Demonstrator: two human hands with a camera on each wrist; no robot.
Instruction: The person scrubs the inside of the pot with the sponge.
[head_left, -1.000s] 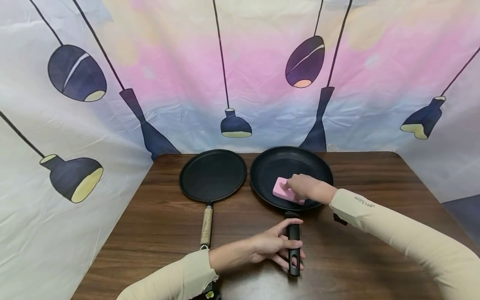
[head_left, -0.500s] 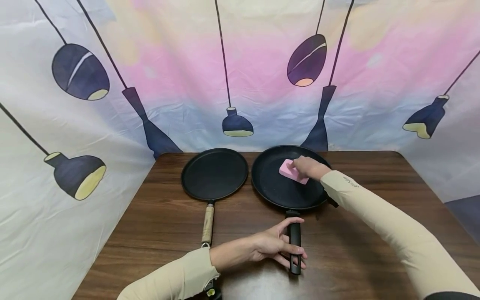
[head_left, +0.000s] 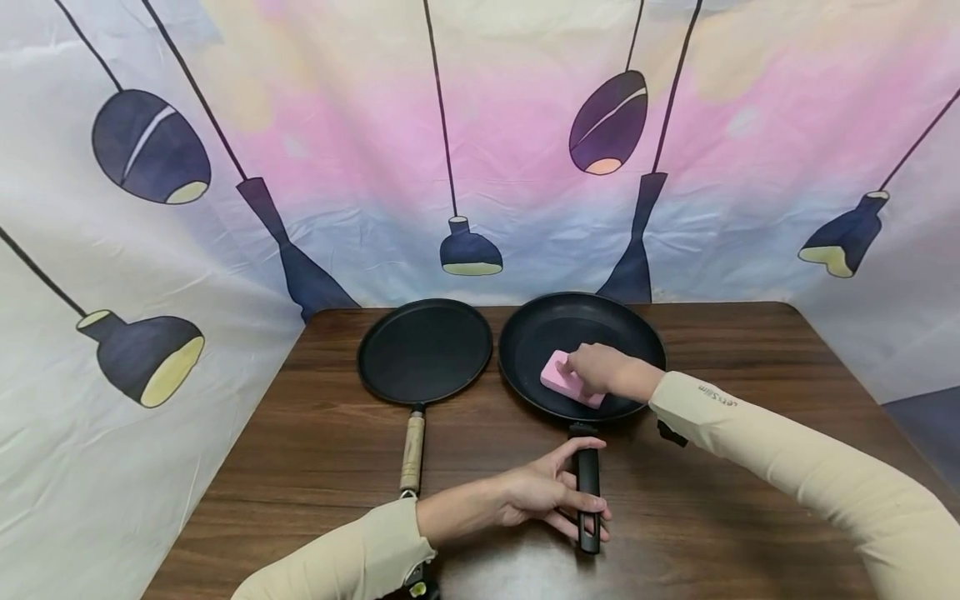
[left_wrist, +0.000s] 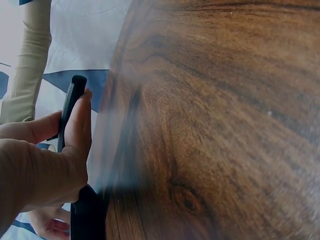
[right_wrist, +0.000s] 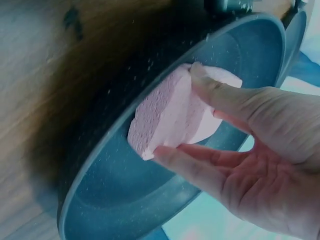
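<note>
A black frying pan (head_left: 525, 333) sits toward the back of the table, its handle (head_left: 588, 471) pointing to the front. My left hand (head_left: 543, 490) grips that handle, thumb over the top and fingers beneath; the left wrist view shows the handle (left_wrist: 75, 95) between thumb and fingers. Inside the pan my right hand (head_left: 603, 369) holds a pink sponge (head_left: 562, 379) against the base, near the handle side. From the right wrist, the porous sponge (right_wrist: 165, 110) is pinched between thumb and fingers and bulges in the middle.
Left of the frying pan lies a flat black griddle pan (head_left: 425, 350) with a wooden handle (head_left: 412, 454). Both rest on a brown wooden table (head_left: 705, 517). A cloth backdrop (head_left: 360, 150) printed with lamps hangs behind the table.
My right hand moved the sponge up toward the far side of the pan, then back down toward the handle side. My left hand stays on the handle.
</note>
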